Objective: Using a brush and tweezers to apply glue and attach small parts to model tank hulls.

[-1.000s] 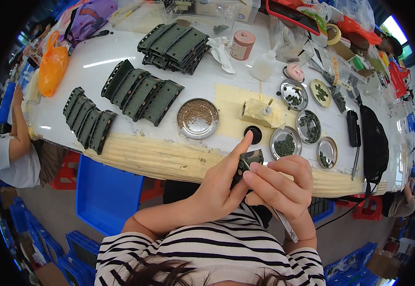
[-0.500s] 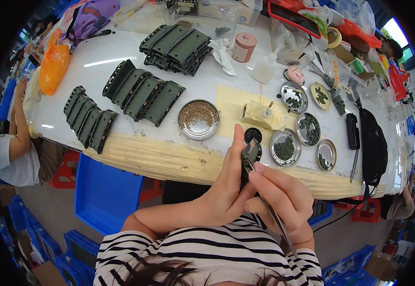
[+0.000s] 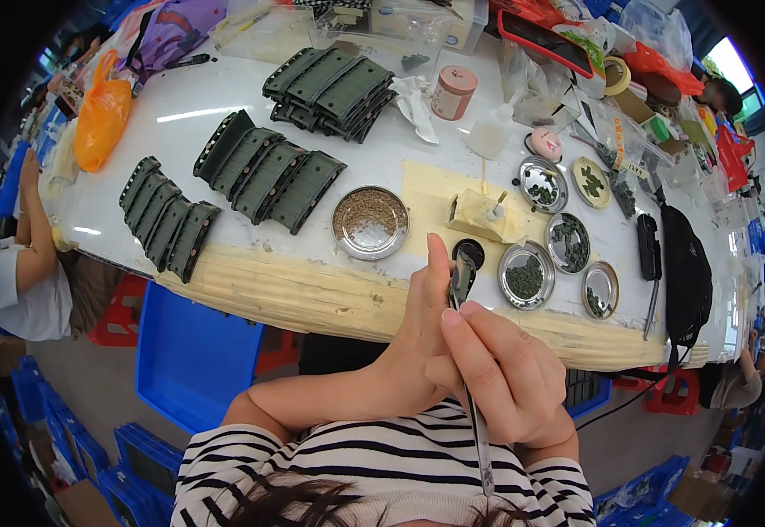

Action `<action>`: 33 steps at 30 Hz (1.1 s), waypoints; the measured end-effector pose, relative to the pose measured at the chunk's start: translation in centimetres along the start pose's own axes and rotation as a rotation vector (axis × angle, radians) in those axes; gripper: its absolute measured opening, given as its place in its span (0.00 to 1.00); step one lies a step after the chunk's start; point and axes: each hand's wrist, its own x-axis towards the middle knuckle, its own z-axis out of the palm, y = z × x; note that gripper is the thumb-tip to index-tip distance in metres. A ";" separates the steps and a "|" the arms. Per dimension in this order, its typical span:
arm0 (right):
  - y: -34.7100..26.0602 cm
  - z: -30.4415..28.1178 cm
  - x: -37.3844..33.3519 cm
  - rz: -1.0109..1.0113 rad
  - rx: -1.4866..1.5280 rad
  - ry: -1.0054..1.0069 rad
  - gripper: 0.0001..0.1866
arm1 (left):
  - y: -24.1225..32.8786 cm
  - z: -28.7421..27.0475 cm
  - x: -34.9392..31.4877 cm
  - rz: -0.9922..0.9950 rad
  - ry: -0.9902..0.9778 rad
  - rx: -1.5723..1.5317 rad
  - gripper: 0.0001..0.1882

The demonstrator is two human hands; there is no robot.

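Observation:
My left hand [image 3: 404,351] is closed on a small dark green part [image 3: 462,281], holding it up in front of my chest with one finger stretched upward. Metal tweezers [image 3: 481,448] are pinched in my right hand [image 3: 516,373]. Their tip is at the near end of the part, hidden behind my fingers. Just beyond the part lies a small black round cup [image 3: 475,247]. To the right, a metal dish [image 3: 551,279] holds small dark green pieces. On the left, a metal dish [image 3: 337,235] contains many tiny brown pieces.
Ribbed dark green curved panels [image 3: 268,171] lie on the left, with a stack [image 3: 334,92] behind. A taped block [image 3: 479,216] stands past my hands. More small dishes [image 3: 589,249], a black pouch [image 3: 688,272] and plastic bags are on the right. A blue tray [image 3: 193,351] sits below the table edge.
The tweezers have swung to a more upright angle, their rear end moving left. My right hand has shifted slightly left, and the green part has turned in my left hand.

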 end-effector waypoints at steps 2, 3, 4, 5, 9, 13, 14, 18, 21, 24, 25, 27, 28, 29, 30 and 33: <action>0.0 0.1 0.1 -0.022 -0.026 0.008 0.16 | -0.1 0.0 0.0 0.005 0.007 0.068 0.55; 0.0 0.1 0.1 -0.038 -0.035 0.000 0.16 | -0.1 0.0 0.0 0.006 0.011 0.102 0.55; 0.0 0.0 0.3 -0.055 -0.045 -0.008 0.16 | -0.1 0.0 -0.2 -0.038 0.007 0.105 0.53; 0.0 -0.1 0.4 -0.071 -0.054 -0.015 0.17 | 0.1 0.0 -0.4 -0.082 0.003 0.108 0.52; 0.4 -0.5 0.8 -0.105 -0.016 -0.039 0.19 | 0.3 -0.3 -0.4 -0.092 -0.010 0.017 0.51; 0.4 -0.6 0.6 -0.094 0.000 -0.060 0.19 | 0.0 0.0 -0.7 -0.117 -0.014 0.010 0.51; 0.4 -0.7 0.6 -0.084 0.011 -0.060 0.19 | 0.0 0.1 -0.5 -0.094 -0.014 0.056 0.52; 0.4 -0.3 0.4 -0.025 0.031 -0.023 0.17 | -0.2 -0.1 -1.0 -0.226 -0.060 -0.166 0.51; 0.8 -0.7 0.1 0.114 0.163 0.083 0.16 | 0.5 -1.4 0.1 -0.082 -0.067 -0.328 0.48; 1.4 -1.5 -0.5 0.294 0.335 0.268 0.14 | 0.4 -2.2 0.4 -0.240 -0.069 -0.529 0.36; 2.1 -1.5 -1.1 0.322 0.360 0.314 0.13 | 0.6 -2.6 0.6 -0.292 -0.092 -0.609 0.33; 2.8 -1.2 -1.7 0.397 0.387 0.362 0.10 | 0.4 -3.0 0.4 -0.341 -0.078 -0.691 0.26; 3.0 -1.1 -1.8 0.444 0.389 0.365 0.08 | 0.0 -3.2 0.1 -0.357 -0.102 -0.738 0.24; 3.2 -0.9 -1.9 0.491 0.391 0.367 0.07 | -0.2 -3.4 0.0 -0.372 -0.125 -0.786 0.23; 3.1 -0.6 -1.7 0.563 0.433 0.393 0.05 | -0.2 -3.6 0.0 -0.395 -0.118 -0.817 0.19; 4.0 -0.2 -1.5 0.604 0.456 0.411 0.04 | -0.4 -4.0 0.1 -0.390 -0.137 -0.843 0.17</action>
